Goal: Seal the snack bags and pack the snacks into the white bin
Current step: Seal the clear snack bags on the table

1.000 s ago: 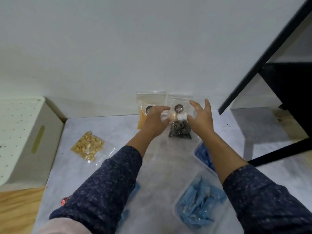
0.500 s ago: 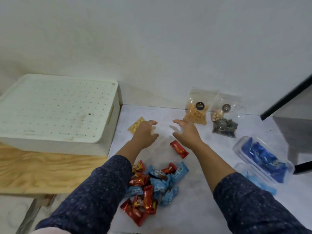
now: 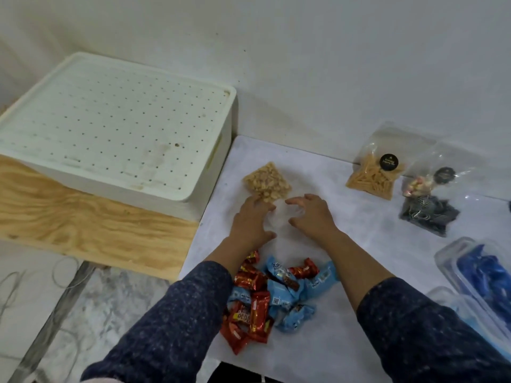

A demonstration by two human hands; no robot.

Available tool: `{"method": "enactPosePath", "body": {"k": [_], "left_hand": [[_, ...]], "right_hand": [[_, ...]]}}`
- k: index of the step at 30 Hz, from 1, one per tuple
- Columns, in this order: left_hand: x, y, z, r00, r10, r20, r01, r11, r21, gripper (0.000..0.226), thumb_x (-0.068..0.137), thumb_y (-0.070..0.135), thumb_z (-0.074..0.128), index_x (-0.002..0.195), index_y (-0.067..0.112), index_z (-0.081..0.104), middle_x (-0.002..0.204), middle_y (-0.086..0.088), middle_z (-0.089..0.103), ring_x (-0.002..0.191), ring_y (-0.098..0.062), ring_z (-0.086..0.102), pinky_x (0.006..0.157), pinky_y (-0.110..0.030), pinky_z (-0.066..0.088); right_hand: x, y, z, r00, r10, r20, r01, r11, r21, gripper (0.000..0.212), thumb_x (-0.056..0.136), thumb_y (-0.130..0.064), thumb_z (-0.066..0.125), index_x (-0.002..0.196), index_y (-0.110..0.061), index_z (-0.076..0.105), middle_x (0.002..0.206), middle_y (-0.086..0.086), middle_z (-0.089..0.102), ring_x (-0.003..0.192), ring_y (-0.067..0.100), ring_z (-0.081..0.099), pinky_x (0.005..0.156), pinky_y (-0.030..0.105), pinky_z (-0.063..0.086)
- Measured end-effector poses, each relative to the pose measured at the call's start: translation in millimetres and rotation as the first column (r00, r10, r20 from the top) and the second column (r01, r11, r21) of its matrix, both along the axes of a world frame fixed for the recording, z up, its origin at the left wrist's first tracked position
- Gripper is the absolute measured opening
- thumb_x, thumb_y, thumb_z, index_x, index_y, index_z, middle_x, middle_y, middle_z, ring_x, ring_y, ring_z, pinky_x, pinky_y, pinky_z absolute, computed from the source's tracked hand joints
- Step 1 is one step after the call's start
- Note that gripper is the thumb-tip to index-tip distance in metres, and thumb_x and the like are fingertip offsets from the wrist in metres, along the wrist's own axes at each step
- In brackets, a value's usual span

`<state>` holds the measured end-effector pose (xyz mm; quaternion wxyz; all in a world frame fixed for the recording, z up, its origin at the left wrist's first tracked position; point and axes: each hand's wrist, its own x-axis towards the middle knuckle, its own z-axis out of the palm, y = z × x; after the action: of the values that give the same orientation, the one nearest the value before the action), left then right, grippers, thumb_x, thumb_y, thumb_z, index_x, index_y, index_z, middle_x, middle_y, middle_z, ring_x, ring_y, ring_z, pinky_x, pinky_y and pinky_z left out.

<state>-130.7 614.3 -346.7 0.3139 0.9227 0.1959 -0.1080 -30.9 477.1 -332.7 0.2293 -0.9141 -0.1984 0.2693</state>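
Peanut bag [image 3: 267,183]: a clear bag of pale nuts lying flat on the desk [image 3: 345,272], near its far left corner and just beside the bin. Its long axis runs on a diagonal from far left to near right; the filled end points toward the far left corner, and the empty clear end [image 3: 280,217] points toward the hands.

Left hand [image 3: 253,221]: palm down over the near left edge of the bag, fingertips touching the nut-filled part, fingers spread and lightly curled, clamped on nothing.

Right hand [image 3: 312,214]: palm down beside the clear end of the bag, fingers apart and bent toward the left hand; whether they pinch the film I cannot tell.

White bin [image 3: 116,128]: off the desk's left edge, on a wooden board [image 3: 83,217], with a perforated lid on top.

Stick snack bag [image 3: 376,172]: propped against the wall at the far edge, black round sticker on it, snacks settled at the bottom.

Dark snack bag [image 3: 427,214]: just right of the stick bag, near the far right corner, crumpled clear top.

Wrapped candies [image 3: 273,294]: a loose heap of red and light blue wrappers near the front edge, between the two forearms.

Clear containers [image 3: 481,275]: at the right edge, holding blue wrapped pieces.
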Motion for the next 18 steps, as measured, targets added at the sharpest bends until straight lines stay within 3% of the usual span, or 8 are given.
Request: {"method": "enactPosePath", "body": {"k": [2, 6, 12, 15, 18], "left_hand": [[4.4, -4.5, -2.7, 0.999, 0.041, 0.024, -0.041, 0.999, 0.0, 0.071, 0.071, 0.029, 0.078, 0.135, 0.026, 0.047, 0.154, -0.009, 0.014, 0.142, -0.027, 0.02, 0.113, -0.041, 0.029], [8.7, -14.0, -2.7, 0.988, 0.133, 0.084, -0.124, 0.987, -0.102, 0.061, 0.074, 0.013, 0.075, 0.13, 0.016, 0.052, 0.153, -0.014, 0.013, 0.14, -0.03, 0.024, 0.112, -0.036, 0.032], [1.6, -12.4, 9.2, 0.975, 0.172, 0.14, -0.154, 0.98, -0.126, 0.036, 0.083, 0.011, 0.066, 0.119, 0.013, 0.061, 0.148, -0.011, 0.028, 0.136, -0.023, 0.033, 0.103, -0.017, 0.024], [-0.6, -8.9, 29.5, 0.96, 0.175, 0.218, -0.155, 0.982, -0.106, 0.028, 0.086, 0.016, 0.062, 0.114, 0.011, 0.064, 0.134, -0.01, 0.047, 0.128, -0.022, 0.042, 0.101, -0.021, 0.03], [-0.8, -3.1, 51.8, 0.916, 0.163, 0.366, -0.148, 0.987, -0.069, 0.026, 0.083, 0.008, 0.061, 0.109, 0.008, 0.066, 0.113, -0.011, 0.062, 0.11, -0.026, 0.056, 0.095, -0.032, 0.045]], "right_hand": [[5.0, 0.4, -1.6, 1.0, 0.003, -0.002, -0.003, 1.0, 0.011, 0.052, 0.077, -0.018, 0.068, 0.126, -0.03, 0.057, 0.144, 0.013, 0.039, 0.136, 0.029, 0.029, 0.106, 0.034, 0.034], [10.4, -0.6, -0.6, 0.999, 0.026, -0.031, -0.024, 0.998, 0.05, 0.052, 0.075, -0.02, 0.071, 0.125, -0.026, 0.058, 0.125, 0.015, 0.054, 0.115, 0.029, 0.052, 0.083, 0.024, 0.041], [0.3, -2.8, 15.7, 0.997, -0.028, -0.074, 0.041, 0.983, 0.179, 0.038, 0.082, -0.017, 0.067, 0.12, -0.018, 0.062, 0.121, 0.002, 0.063, 0.106, 0.016, 0.058, 0.084, 0.02, 0.041], [-6.7, -1.8, 34.1, 0.993, -0.078, -0.093, 0.1, 0.957, 0.273, 0.034, 0.082, -0.017, 0.069, 0.115, -0.011, 0.065, 0.108, 0.006, 0.067, 0.091, 0.013, 0.058, 0.079, 0.021, 0.044], [-14.0, -0.2, 56.9, 0.982, -0.179, -0.06, 0.188, 0.907, 0.376, 0.034, 0.08, -0.01, 0.071, 0.113, -0.008, 0.066, 0.097, 0.005, 0.067, 0.081, 0.011, 0.059, 0.073, 0.016, 0.044]]}}
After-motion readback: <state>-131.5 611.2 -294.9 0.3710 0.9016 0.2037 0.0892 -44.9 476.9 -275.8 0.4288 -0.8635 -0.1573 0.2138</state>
